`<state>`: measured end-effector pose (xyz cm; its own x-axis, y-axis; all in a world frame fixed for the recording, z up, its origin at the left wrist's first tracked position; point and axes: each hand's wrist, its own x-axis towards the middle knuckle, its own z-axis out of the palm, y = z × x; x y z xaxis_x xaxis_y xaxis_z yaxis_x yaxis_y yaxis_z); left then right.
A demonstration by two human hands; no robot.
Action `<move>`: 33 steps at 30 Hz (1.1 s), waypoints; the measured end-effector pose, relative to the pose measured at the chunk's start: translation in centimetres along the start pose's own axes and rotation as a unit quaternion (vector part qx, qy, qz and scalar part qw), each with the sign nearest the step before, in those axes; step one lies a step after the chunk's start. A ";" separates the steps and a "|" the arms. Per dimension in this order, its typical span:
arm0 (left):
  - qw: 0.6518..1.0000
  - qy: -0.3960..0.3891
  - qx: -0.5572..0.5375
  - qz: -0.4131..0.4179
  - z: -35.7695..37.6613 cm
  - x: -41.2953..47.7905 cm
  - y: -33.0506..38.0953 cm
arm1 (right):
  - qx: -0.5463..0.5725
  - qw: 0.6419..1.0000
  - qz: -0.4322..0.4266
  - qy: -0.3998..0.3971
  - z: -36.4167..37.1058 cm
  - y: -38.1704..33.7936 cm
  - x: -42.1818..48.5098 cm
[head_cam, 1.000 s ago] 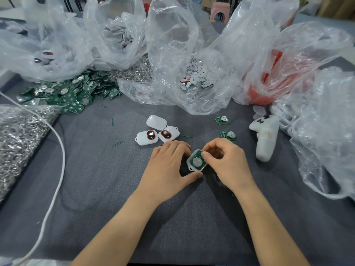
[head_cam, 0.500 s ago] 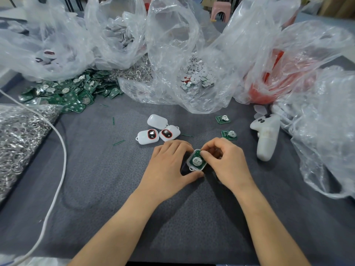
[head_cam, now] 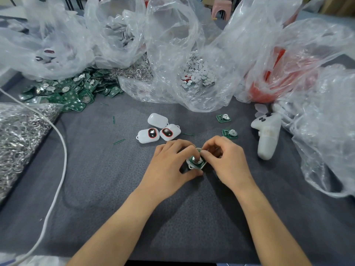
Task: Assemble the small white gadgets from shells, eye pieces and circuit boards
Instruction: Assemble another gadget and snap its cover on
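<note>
My left hand [head_cam: 169,164] grips a white shell [head_cam: 194,167] at the table's middle, thumb under it and fingers curled over its far side. A green circuit board [head_cam: 196,161] with a round metal cell lies in the shell. My right hand [head_cam: 226,160] pinches the board's right edge with thumb and forefinger. Beyond the hands lie three white gadgets: two with red-ringed dark eyes [head_cam: 148,134] [head_cam: 169,133] and one plain shell [head_cam: 158,120]. Two loose boards [head_cam: 223,118] [head_cam: 230,133] lie to the right.
A white game-controller-shaped device [head_cam: 267,135] lies at the right. Clear plastic bags [head_cam: 192,54] of parts ring the back and right. A heap of green boards [head_cam: 67,91] sits back left, metal rings [head_cam: 17,135] at the left, and a white cable [head_cam: 57,181] crosses the grey mat.
The shell with its board has tilted slightly and my right fingers have shifted over the board's top edge. Both hands stay in the same spot.
</note>
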<state>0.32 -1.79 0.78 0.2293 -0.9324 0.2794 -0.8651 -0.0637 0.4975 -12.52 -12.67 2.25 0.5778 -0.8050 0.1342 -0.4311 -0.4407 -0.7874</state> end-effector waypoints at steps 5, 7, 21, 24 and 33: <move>1.000 0.003 -0.015 -0.004 -0.2 0.0 0.3 | 0.002 1.000 0.008 -0.002 0.0 0.0 0.1; 1.000 0.011 -0.017 -0.007 -0.2 0.0 0.3 | 0.006 1.000 0.012 -0.002 -0.1 0.0 0.0; 0.998 0.058 -0.020 -0.031 0.0 0.1 1.1 | 0.024 0.999 0.041 -0.023 -0.5 -0.1 0.0; 0.997 0.063 -0.017 -0.040 -0.1 0.2 1.2 | 0.000 0.999 0.036 -0.013 -0.2 -0.2 0.1; 0.997 0.069 -0.023 -0.030 0.4 0.4 1.4 | -0.071 0.986 0.080 -0.127 -0.7 -1.5 2.7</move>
<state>-0.96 -2.38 1.24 0.3421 -0.8697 0.3558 -0.8268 -0.0987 0.5537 -10.76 -14.47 4.23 0.6415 -0.7514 -0.1548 -0.6134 -0.3812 -0.6917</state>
